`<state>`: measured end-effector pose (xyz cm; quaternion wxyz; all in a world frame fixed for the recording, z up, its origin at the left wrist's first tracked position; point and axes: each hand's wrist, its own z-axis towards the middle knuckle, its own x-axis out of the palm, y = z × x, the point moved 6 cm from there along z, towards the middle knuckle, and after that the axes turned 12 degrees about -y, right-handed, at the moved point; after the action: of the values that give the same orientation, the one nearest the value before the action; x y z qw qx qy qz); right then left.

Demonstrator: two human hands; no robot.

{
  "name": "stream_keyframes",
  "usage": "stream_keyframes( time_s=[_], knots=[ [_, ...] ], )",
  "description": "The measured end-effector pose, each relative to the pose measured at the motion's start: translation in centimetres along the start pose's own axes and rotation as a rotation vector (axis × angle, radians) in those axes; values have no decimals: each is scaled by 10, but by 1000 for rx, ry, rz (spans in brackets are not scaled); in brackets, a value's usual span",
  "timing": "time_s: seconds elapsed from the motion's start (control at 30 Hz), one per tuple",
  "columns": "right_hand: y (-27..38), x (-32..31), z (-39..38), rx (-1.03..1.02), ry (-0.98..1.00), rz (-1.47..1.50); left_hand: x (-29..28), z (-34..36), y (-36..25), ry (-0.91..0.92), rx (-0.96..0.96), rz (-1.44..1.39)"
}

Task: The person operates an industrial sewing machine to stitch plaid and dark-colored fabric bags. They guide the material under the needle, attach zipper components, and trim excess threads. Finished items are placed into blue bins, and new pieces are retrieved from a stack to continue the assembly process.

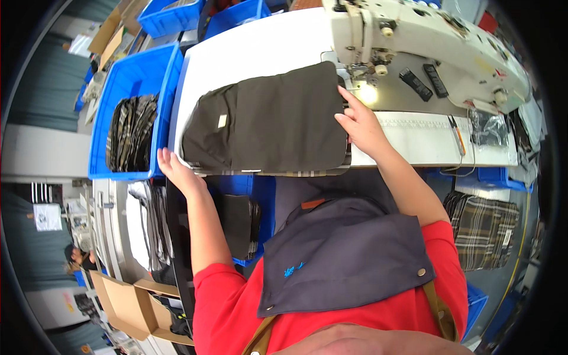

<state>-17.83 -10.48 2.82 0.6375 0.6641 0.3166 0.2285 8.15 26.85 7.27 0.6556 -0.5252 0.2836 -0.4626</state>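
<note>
A dark brown fabric panel point(284, 121) with a small pale label point(222, 121) lies on the white sewing table point(254, 53). Plaid cloth point(313, 173) shows along its near edge. At the panel's right edge, my right hand point(364, 124) has its index finger and thumb apart, touching the cloth close to the sewing machine's lit needle area point(367, 89). My left hand point(180, 173) is open, its fingers stretched beside the panel's lower left corner and the table's edge. Whether it touches the cloth is hard to see.
A blue bin point(177, 77) with folded plaid pieces point(133, 133) stands at the left. Right of the needle lie two dark strips point(416, 84), an orange-handled tool point(457, 135) and a clear bag point(490, 127). Plaid fabric point(482, 228) is stacked at lower right.
</note>
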Motion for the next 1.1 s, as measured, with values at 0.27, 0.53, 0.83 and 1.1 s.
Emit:
stream_keyframes(
  time_s=[0.27, 0.53, 0.83, 1.1],
  knots=[
    [1, -6, 0, -66, -2, -119, 154, -118, -41, 757, 438, 216],
    [9, -19, -2, -540, 2, -316, 294, -206, 23, 1171, 753, 276],
    [13, -22, 4, -1060, 185, -884, 251, -196, 3, 1215, 32, -63],
    [32, -23, -5, -1117, 239, -947, 259, -223, -1, 1262, 533, 392]
  ],
)
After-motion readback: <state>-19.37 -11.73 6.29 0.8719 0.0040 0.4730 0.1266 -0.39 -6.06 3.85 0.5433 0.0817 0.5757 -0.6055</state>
